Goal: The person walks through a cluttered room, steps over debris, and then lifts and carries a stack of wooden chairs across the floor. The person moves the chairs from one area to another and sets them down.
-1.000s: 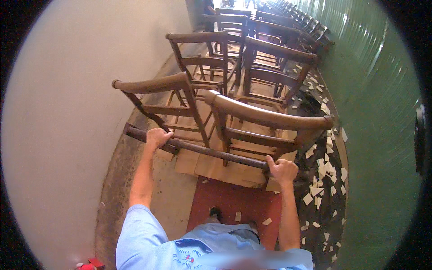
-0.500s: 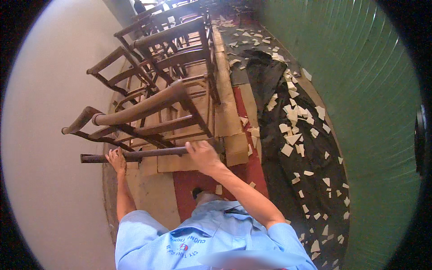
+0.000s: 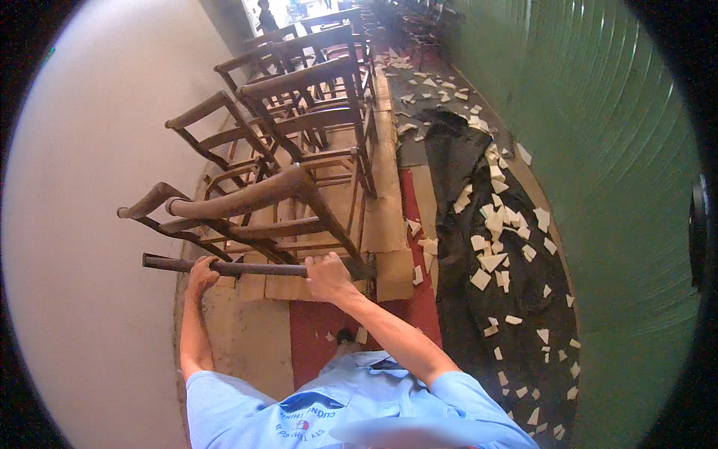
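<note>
A dark metal push bar (image 3: 250,269) runs crosswise in front of me at the near end of a platform loaded with brown wooden chair frames. My left hand (image 3: 203,275) is closed round the bar's left part, short of its free end. Farther right, my right hand (image 3: 327,278) grips the same bar with the knuckles on top. Just beyond the bar lean the nearest chair frames (image 3: 239,198), their curved top rails toward me. More chair frames (image 3: 303,82) stand in rows behind them. Cardboard (image 3: 394,278) covers the platform's near right corner.
A pale wall (image 3: 97,165) rises close on the left, and a green ridged wall (image 3: 621,209) on the right. Broken white pieces (image 3: 493,221) lie over a crumpled black sheet (image 3: 464,322) and red floor covering (image 3: 314,322). A distant person (image 3: 266,18) stands beyond the chairs.
The view has lifted, so the loaded chairs sit lower and farther right and more of the passage shows. My left hand's fingers wrap the bar more fully; the right keeps its grip.
</note>
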A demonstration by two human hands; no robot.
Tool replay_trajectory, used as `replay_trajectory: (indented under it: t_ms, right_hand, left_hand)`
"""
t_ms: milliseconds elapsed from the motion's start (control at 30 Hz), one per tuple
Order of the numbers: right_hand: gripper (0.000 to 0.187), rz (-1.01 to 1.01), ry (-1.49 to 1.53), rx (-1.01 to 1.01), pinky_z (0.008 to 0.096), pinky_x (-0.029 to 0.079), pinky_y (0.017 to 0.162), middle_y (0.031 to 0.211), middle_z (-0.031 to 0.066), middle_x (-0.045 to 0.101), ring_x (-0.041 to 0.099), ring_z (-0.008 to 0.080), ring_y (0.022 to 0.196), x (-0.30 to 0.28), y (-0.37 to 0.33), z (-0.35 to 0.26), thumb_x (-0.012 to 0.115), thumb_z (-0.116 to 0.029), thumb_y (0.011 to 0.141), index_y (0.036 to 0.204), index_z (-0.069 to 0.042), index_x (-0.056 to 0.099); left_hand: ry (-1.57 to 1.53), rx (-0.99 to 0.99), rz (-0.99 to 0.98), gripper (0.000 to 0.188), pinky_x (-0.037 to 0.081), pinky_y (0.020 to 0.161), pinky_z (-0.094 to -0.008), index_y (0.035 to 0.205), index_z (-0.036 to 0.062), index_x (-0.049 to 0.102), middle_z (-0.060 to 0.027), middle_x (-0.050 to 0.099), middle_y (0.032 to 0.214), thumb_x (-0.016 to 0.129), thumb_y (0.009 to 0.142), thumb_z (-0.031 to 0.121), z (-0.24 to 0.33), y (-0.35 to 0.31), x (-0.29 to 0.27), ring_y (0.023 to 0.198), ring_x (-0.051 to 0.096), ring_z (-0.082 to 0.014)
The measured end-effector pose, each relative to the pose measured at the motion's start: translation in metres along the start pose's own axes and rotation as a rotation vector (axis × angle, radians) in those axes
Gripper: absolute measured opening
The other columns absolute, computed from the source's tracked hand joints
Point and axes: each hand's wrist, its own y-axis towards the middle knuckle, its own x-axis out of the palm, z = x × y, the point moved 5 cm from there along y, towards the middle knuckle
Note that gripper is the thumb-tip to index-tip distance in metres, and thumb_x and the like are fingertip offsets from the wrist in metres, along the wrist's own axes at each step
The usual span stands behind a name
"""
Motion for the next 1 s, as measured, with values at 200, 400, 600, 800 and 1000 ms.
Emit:
replay_trajectory:
  t_ms: [200, 400, 600, 800, 1000]
  right_hand:
    - [0.036, 0.089, 0.049, 0.077, 0.0465, 0.051, 0.086, 0.088, 0.0193, 0.071, 0.069, 0.0375, 0.087, -0.006, -0.011, -0.004, 0.075, -0.032, 0.079, 0.100, -0.004, 0.065]
    - [0.036, 0.078, -0.065, 0.093, 0.0451, 0.049, 0.076, 0.081, 0.0140, 0.070, 0.069, 0.0330, 0.077, -0.024, -0.007, -0.013, 0.080, -0.033, 0.075, 0.093, -0.007, 0.064]
    - [0.024, -0.298, -0.136, 0.295, 0.0431, 0.051, 0.075, 0.076, 0.0127, 0.074, 0.074, 0.0297, 0.077, -0.007, 0.011, -0.019, 0.078, -0.029, 0.073, 0.087, -0.010, 0.074]
    - [0.024, -0.317, -0.193, 0.386, 0.0413, 0.052, 0.076, 0.077, 0.0117, 0.075, 0.075, 0.0282, 0.078, -0.006, 0.012, -0.035, 0.076, -0.029, 0.073, 0.089, -0.010, 0.077]
    - [0.026, -0.291, -0.189, 0.333, 0.0433, 0.055, 0.080, 0.083, 0.0112, 0.077, 0.075, 0.0273, 0.082, 0.006, -0.005, -0.039, 0.074, -0.033, 0.078, 0.093, -0.012, 0.077]
  left_hand:
    - [0.278, -0.027, -0.202, 0.060, 0.054, 0.096, -0.0455, 0.106, 0.0112, 0.075, -0.0148, 0.074, 0.110, 0.088, 0.062, 0.050, -0.050, 0.022, -0.010, 0.111, 0.067, -0.0347]
    - [0.267, 0.171, -0.236, 0.060, 0.056, 0.086, -0.0481, 0.087, 0.0076, 0.076, -0.0179, 0.074, 0.094, 0.084, 0.064, 0.062, -0.081, 0.046, 0.000, 0.096, 0.071, -0.0374]
    - [0.288, 0.263, -0.181, 0.071, 0.057, 0.082, -0.0484, 0.071, 0.0018, 0.074, -0.0201, 0.073, 0.082, 0.082, 0.062, 0.072, -0.111, 0.047, 0.008, 0.088, 0.071, -0.0404]
    - [0.331, 0.174, -0.145, 0.054, 0.059, 0.082, -0.0480, 0.078, 0.0056, 0.079, -0.0213, 0.074, 0.084, 0.082, 0.067, 0.059, -0.124, 0.043, 0.009, 0.086, 0.072, -0.0400]
    - [0.262, 0.126, -0.174, 0.029, 0.060, 0.084, -0.0481, 0.086, 0.0065, 0.079, -0.0212, 0.074, 0.091, 0.071, 0.064, 0.024, -0.104, 0.020, 0.001, 0.091, 0.072, -0.0418]
